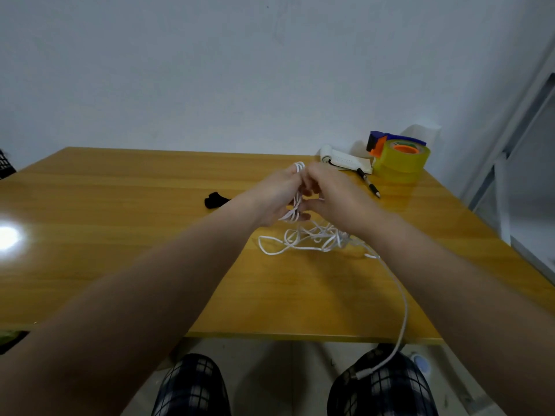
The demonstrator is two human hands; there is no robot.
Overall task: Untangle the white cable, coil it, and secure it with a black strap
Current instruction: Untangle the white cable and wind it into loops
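the black strap (215,200) is lying on the worktop (120,235) toward its far edge. just right of it, the left hand (274,199) is gripping white cable (303,240) loops in closed fingers; the right hand (336,199) is pinching them too. the remaining tangle is lying below, one end trailing over the near edge.

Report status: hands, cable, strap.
Left hand holds coiled loops, right hand feeding. White cable still partly tangled. Black strap unused on table.
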